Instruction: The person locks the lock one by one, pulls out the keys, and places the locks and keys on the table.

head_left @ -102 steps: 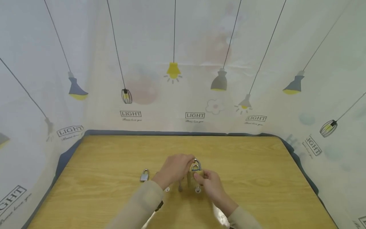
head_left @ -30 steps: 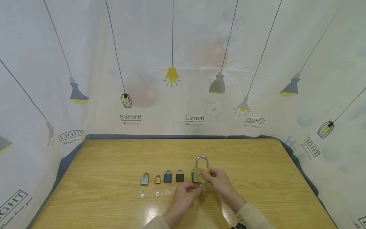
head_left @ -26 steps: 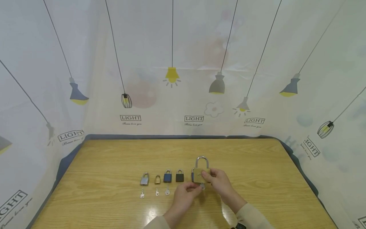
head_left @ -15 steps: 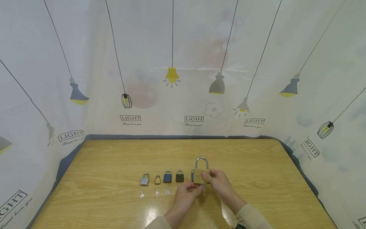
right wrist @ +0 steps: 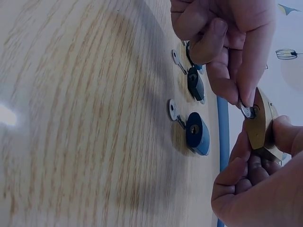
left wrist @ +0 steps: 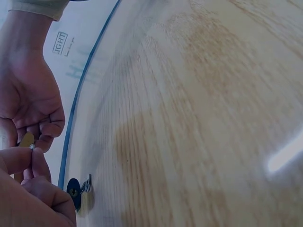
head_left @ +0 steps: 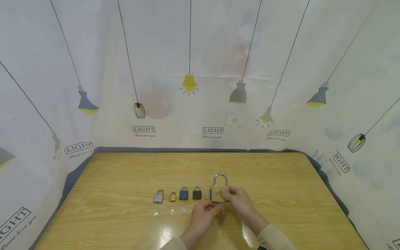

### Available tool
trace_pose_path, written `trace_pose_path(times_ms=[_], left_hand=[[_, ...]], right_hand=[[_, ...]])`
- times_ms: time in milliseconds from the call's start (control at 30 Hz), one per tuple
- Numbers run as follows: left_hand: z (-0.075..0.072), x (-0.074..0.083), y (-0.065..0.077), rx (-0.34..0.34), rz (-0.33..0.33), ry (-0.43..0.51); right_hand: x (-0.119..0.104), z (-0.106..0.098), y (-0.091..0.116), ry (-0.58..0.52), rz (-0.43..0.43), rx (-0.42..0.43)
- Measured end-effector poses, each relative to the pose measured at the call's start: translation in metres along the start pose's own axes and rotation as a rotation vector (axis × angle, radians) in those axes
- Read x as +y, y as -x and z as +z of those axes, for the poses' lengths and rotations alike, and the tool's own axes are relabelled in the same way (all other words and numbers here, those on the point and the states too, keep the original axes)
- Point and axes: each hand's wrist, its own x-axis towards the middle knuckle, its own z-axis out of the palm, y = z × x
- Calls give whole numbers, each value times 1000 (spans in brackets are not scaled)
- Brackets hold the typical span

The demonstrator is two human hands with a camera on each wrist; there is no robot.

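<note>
My right hand (head_left: 242, 205) grips a large brass padlock (head_left: 218, 195) by its right side, thumb across the front. Its steel shackle points away from me, both legs meeting the body. My left hand (head_left: 201, 216) is at the padlock's near end, where the right wrist view shows thumb and finger pinching a key (right wrist: 245, 110) by its head. The key's head lies right against the keyhole face. Partly covered behind the brass padlock is a blue padlock (right wrist: 201, 135), lying on the table with a key (right wrist: 173, 110) in front of it.
Left of the hands runs a row of padlocks on the wooden table (head_left: 103, 201): silver (head_left: 158, 197), small brass (head_left: 172, 197), blue (head_left: 183, 194) and black (head_left: 197, 194). Loose keys lie before them, one key (head_left: 156, 212) below the silver padlock. A lamp-patterned curtain (head_left: 175, 104) surrounds the table.
Over three seconds ago my left hand was at the brass padlock's shackle; it has since come down to the key at the near end. In the last second both hands have barely moved.
</note>
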Motion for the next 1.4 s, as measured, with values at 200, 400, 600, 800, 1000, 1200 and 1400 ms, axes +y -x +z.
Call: trace_pose_path(times_ms=[200, 400, 600, 800, 1000, 1200, 1400], left_hand=[[-2, 2, 1, 4, -6, -7], [-3, 0, 0, -1, -10, -3], [-4, 1, 2, 0, -9, -10], [-4, 2, 4, 16, -3, -10], [-8, 1, 7, -6, 9, 8], [-10, -2, 9, -48, -10, -36], [-11, -7, 8, -59, 18, -52]], right_hand=[[1, 3, 1, -4, -16, 17], [1, 5, 2, 0, -16, 27], [1, 5, 1, 7, -17, 29], [2, 6, 1, -4, -12, 16], [1, 7, 2, -10, -37, 17], [-2, 5, -1, 21, -43, 66], [-3, 2, -2, 29, -32, 49]])
